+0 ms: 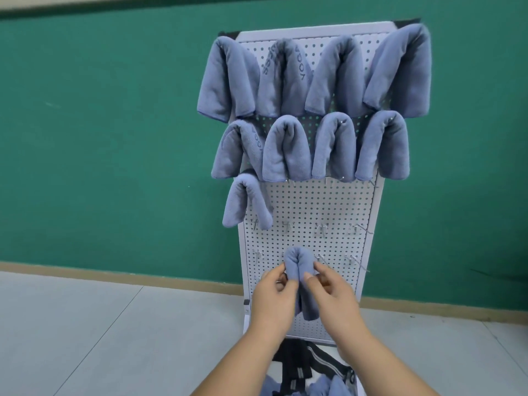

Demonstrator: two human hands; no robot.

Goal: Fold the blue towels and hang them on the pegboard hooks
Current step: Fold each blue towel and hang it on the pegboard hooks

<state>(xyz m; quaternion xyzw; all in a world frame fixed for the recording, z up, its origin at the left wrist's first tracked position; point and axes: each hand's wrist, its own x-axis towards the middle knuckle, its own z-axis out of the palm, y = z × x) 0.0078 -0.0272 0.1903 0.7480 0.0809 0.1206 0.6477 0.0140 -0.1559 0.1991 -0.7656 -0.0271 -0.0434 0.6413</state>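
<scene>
A white pegboard (314, 207) stands against the green wall. Several folded blue towels (285, 81) hang over hooks in its top two rows, and one more (245, 201) hangs at the left of the third row. A folded blue towel (298, 261) is draped over a hook low on the board. My left hand (274, 298) pinches its left side and my right hand (334, 295) pinches its right side. Bare metal hooks (321, 228) stick out of the lower rows.
More blue towels (328, 387) lie in a dark bag (303, 364) at the foot of the board, at the bottom of the view. Grey tiled floor (114, 324) spreads to the left and right. A tan skirting strip runs along the wall's base.
</scene>
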